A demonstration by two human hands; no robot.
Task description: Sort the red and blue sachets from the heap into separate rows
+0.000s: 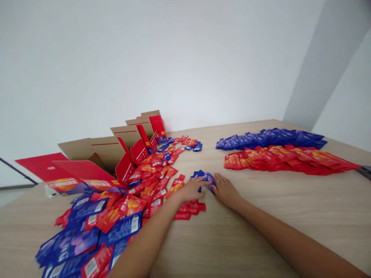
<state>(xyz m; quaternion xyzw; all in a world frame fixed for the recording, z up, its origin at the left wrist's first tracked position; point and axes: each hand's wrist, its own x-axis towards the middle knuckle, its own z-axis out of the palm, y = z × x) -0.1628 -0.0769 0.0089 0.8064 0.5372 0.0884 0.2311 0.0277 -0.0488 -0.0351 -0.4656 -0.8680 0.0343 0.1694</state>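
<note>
My left hand (191, 189) and my right hand (225, 190) meet at a small bunch of blue sachets (204, 178) on the wooden table (261, 216). Both hands have their fingers pressed onto the bunch from either side. A few red sachets (189, 208) lie just under my left wrist. To the left spreads a loose heap of red and blue sachets (116, 216).
At the far right lie a tidy row of blue sachets (272, 138) and, in front of it, a tidy row of red sachets (290, 157). Several open cardboard boxes with red flaps (127, 148) stand at the back left against the white wall.
</note>
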